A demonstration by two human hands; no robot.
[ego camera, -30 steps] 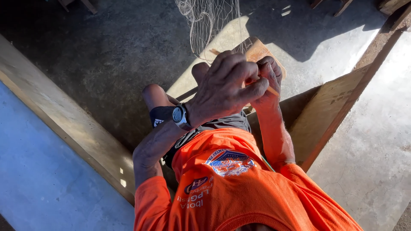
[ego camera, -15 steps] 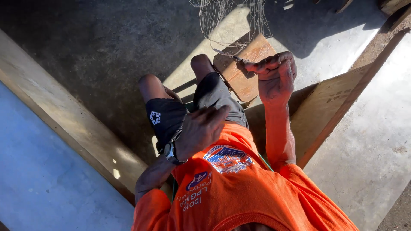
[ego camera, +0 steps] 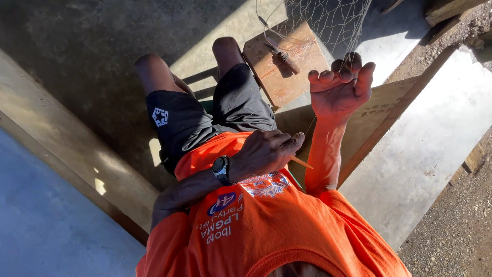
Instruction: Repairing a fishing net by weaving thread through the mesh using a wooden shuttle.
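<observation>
rough concrete floor (ego camera: 87, 41), fine mesh net (ego camera: 328, 20) pinched by right hand (ego camera: 341, 87), left hand (ego camera: 264, 154) gripping thin stick (ego camera: 302, 162)

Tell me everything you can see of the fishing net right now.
The fishing net is fine, pale, nearly see-through mesh of thin line, hanging slack from beyond the top edge over a wooden board. Its lower edge is gathered in the raised right hand. A single thin strand runs down from there toward the left hand, which pinches a slim, pale wooden needle.
</observation>
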